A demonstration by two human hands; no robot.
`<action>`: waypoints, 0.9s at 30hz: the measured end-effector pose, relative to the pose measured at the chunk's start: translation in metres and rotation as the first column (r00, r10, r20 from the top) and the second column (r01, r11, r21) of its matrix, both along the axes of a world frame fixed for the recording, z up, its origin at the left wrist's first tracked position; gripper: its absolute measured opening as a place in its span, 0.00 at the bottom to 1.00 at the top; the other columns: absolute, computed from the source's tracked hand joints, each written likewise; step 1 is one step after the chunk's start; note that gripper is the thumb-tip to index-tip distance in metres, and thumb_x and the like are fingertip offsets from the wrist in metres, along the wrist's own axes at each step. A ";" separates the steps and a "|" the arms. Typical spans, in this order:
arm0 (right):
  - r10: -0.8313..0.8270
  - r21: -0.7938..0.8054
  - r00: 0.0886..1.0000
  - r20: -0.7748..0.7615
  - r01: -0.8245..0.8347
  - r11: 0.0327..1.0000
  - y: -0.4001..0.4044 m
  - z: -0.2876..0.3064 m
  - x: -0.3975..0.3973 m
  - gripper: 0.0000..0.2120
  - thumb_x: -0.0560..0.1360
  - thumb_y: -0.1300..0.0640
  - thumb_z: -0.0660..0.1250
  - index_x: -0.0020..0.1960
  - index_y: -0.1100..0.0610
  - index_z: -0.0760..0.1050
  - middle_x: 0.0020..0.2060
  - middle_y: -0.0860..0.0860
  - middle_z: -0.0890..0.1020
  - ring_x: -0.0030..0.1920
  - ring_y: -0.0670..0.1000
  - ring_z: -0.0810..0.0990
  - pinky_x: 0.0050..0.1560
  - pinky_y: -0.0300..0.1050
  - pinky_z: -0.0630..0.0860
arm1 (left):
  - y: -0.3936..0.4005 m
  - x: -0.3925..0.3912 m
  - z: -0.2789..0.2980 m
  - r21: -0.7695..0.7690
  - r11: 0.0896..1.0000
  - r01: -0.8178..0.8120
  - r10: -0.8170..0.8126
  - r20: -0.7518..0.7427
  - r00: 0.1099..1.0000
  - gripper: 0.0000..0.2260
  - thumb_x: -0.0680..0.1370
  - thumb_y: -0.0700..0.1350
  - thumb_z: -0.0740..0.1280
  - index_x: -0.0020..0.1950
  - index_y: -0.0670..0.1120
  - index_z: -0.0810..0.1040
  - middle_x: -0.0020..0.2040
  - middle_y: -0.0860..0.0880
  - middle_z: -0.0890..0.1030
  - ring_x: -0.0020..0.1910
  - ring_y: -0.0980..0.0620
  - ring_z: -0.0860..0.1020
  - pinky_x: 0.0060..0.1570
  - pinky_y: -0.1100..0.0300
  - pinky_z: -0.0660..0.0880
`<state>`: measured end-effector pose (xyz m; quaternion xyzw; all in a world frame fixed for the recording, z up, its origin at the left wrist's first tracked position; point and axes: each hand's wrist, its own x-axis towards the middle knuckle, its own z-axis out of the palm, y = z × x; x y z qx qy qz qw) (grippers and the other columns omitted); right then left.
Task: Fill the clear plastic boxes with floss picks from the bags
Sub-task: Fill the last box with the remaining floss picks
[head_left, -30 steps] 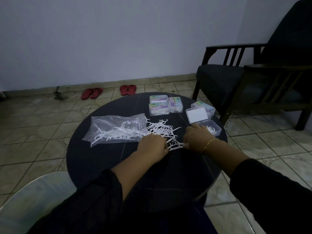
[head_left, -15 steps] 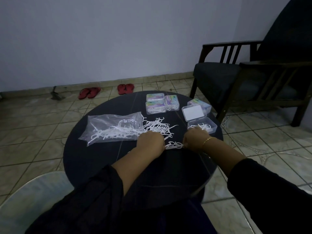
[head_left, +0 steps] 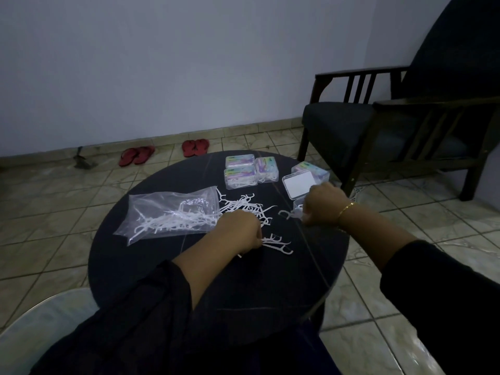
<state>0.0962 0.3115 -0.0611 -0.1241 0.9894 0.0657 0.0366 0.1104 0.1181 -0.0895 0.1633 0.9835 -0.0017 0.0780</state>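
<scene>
White floss picks (head_left: 244, 205) lie loose on the round dark table (head_left: 189, 266), spilling from a clear plastic bag (head_left: 167, 212) at the left. My left hand (head_left: 239, 231) pinches a small bunch of picks (head_left: 277, 243) at the table's middle. My right hand (head_left: 323, 205) holds a few picks (head_left: 288, 214) just in front of the open clear box (head_left: 297, 205), which it mostly hides; the box's lid (head_left: 299, 185) stands raised behind it. Three closed filled boxes (head_left: 240, 177) and one more (head_left: 311, 169) sit at the far side.
A dark wooden armchair (head_left: 392, 125) stands close at the right of the table. Two pairs of red sandals (head_left: 136, 155) lie on the tiled floor by the wall. A pale curved chair edge (head_left: 40, 328) shows at lower left.
My right hand has moved right and away from my left hand, carrying a few picks to the open box. My left hand keeps its bunch near the middle.
</scene>
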 end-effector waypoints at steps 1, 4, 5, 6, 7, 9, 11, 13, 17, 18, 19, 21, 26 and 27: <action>-0.007 0.005 0.999 -0.035 0.007 1.000 0.004 0.005 -0.003 0.15 0.75 0.46 0.64 0.54 0.55 0.78 0.55 0.55 0.75 0.58 0.55 0.70 0.55 0.48 0.72 | 0.002 -0.002 0.000 0.000 1.000 0.001 -0.001 0.001 1.000 0.08 0.75 0.52 0.68 0.50 0.54 0.84 0.47 0.52 0.82 0.49 0.50 0.79 0.43 0.58 0.73; -0.026 0.111 0.992 -0.123 0.040 0.993 0.020 0.012 -0.014 0.20 0.75 0.45 0.64 0.62 0.55 0.75 0.60 0.55 0.73 0.60 0.55 0.68 0.58 0.48 0.69 | 0.010 -0.006 -0.001 -0.018 1.000 0.019 -0.019 -0.001 1.000 0.10 0.74 0.56 0.68 0.50 0.53 0.83 0.47 0.52 0.81 0.50 0.50 0.78 0.41 0.59 0.71; -0.020 0.151 0.990 -0.143 0.042 0.988 0.026 0.012 -0.018 0.21 0.75 0.45 0.64 0.64 0.55 0.73 0.60 0.55 0.72 0.60 0.55 0.68 0.59 0.48 0.68 | 0.013 -0.008 -0.001 -0.018 1.000 0.023 -0.023 0.007 1.000 0.10 0.74 0.56 0.68 0.51 0.54 0.83 0.47 0.52 0.81 0.50 0.50 0.78 0.40 0.59 0.70; -0.011 0.186 0.988 -0.156 0.040 0.982 0.030 0.010 -0.021 0.22 0.75 0.46 0.64 0.65 0.55 0.72 0.61 0.54 0.72 0.60 0.55 0.68 0.59 0.48 0.67 | 0.014 -0.009 -0.001 -0.011 1.000 0.020 -0.020 0.020 1.000 0.10 0.74 0.56 0.69 0.51 0.54 0.84 0.47 0.52 0.81 0.50 0.50 0.78 0.40 0.60 0.70; 0.007 0.218 0.986 -0.164 0.029 0.976 0.034 0.008 -0.024 0.22 0.75 0.46 0.64 0.66 0.55 0.71 0.61 0.54 0.72 0.61 0.55 0.68 0.59 0.48 0.67 | 0.015 -0.011 0.000 -0.001 1.000 0.013 -0.013 0.035 0.999 0.11 0.73 0.56 0.69 0.52 0.55 0.83 0.47 0.53 0.81 0.50 0.51 0.78 0.40 0.60 0.71; 0.053 0.275 0.987 -0.152 -0.009 0.961 0.036 0.003 -0.027 0.21 0.75 0.47 0.64 0.65 0.54 0.72 0.62 0.55 0.72 0.62 0.55 0.68 0.60 0.49 0.67 | 0.016 -0.013 0.002 0.015 1.000 -0.001 0.000 0.067 0.998 0.12 0.72 0.57 0.71 0.53 0.55 0.83 0.49 0.54 0.82 0.50 0.52 0.78 0.43 0.59 0.72; 0.091 0.297 0.987 -0.130 -0.049 0.954 0.033 -0.004 -0.031 0.19 0.75 0.47 0.64 0.64 0.53 0.73 0.64 0.55 0.71 0.64 0.55 0.67 0.62 0.50 0.67 | 0.017 -0.015 0.003 0.019 1.000 -0.008 0.006 0.087 0.996 0.14 0.71 0.58 0.72 0.54 0.56 0.83 0.50 0.54 0.82 0.51 0.52 0.78 0.43 0.59 0.72; 0.112 0.285 0.987 -0.119 -0.074 0.956 0.027 -0.008 -0.035 0.18 0.76 0.47 0.64 0.63 0.51 0.74 0.64 0.55 0.71 0.64 0.55 0.67 0.63 0.51 0.66 | 0.017 -0.017 0.003 0.025 1.000 -0.009 0.007 0.097 0.995 0.14 0.71 0.57 0.72 0.55 0.56 0.82 0.50 0.55 0.82 0.52 0.53 0.78 0.44 0.60 0.71; 0.077 0.220 0.993 -0.086 -0.057 0.974 0.015 -0.014 -0.044 0.18 0.76 0.45 0.62 0.63 0.50 0.75 0.64 0.55 0.71 0.66 0.57 0.66 0.66 0.55 0.65 | 0.016 -0.019 0.003 0.045 0.999 -0.001 -0.003 0.092 0.996 0.10 0.73 0.54 0.72 0.53 0.56 0.83 0.51 0.56 0.82 0.52 0.54 0.78 0.46 0.60 0.73; 0.063 0.180 0.996 -0.064 -0.051 0.982 0.012 -0.014 -0.045 0.19 0.76 0.43 0.63 0.63 0.49 0.76 0.64 0.54 0.71 0.66 0.57 0.65 0.65 0.55 0.65 | 0.015 -0.019 0.003 0.047 0.999 0.005 -0.009 0.090 0.996 0.09 0.73 0.54 0.71 0.52 0.55 0.84 0.51 0.56 0.82 0.52 0.54 0.78 0.46 0.59 0.73; 0.047 0.122 0.998 -0.036 -0.042 0.992 0.011 -0.013 -0.046 0.19 0.75 0.42 0.63 0.62 0.48 0.76 0.63 0.53 0.72 0.66 0.57 0.65 0.64 0.54 0.65 | 0.014 -0.019 0.003 0.051 0.999 0.008 -0.013 0.090 0.996 0.09 0.73 0.53 0.71 0.52 0.55 0.84 0.50 0.56 0.82 0.51 0.54 0.78 0.45 0.60 0.73; 0.014 -0.026 1.000 0.012 -0.013 1.000 0.013 -0.014 -0.048 0.16 0.75 0.41 0.63 0.60 0.45 0.78 0.61 0.50 0.75 0.64 0.55 0.66 0.60 0.51 0.67 | 0.013 -0.018 0.003 0.061 0.998 0.011 -0.017 0.096 0.995 0.07 0.74 0.52 0.70 0.51 0.54 0.84 0.49 0.56 0.82 0.50 0.54 0.78 0.43 0.60 0.72; -0.089 -0.155 0.996 0.024 0.092 0.984 0.027 -0.019 -0.044 0.11 0.76 0.46 0.63 0.53 0.48 0.81 0.52 0.48 0.79 0.57 0.52 0.71 0.59 0.50 0.72 | 0.009 -0.013 -0.002 0.053 0.998 0.044 -0.049 0.095 0.994 0.04 0.73 0.50 0.69 0.44 0.53 0.83 0.42 0.55 0.81 0.47 0.53 0.78 0.43 0.58 0.74; -0.118 -0.153 0.993 0.033 0.121 0.981 0.028 -0.020 -0.041 0.11 0.76 0.46 0.64 0.51 0.50 0.81 0.50 0.48 0.78 0.57 0.52 0.71 0.59 0.49 0.71 | 0.009 -0.012 -0.002 0.046 0.997 0.058 -0.062 0.088 0.994 0.03 0.73 0.50 0.69 0.42 0.53 0.82 0.40 0.55 0.80 0.46 0.52 0.78 0.43 0.58 0.74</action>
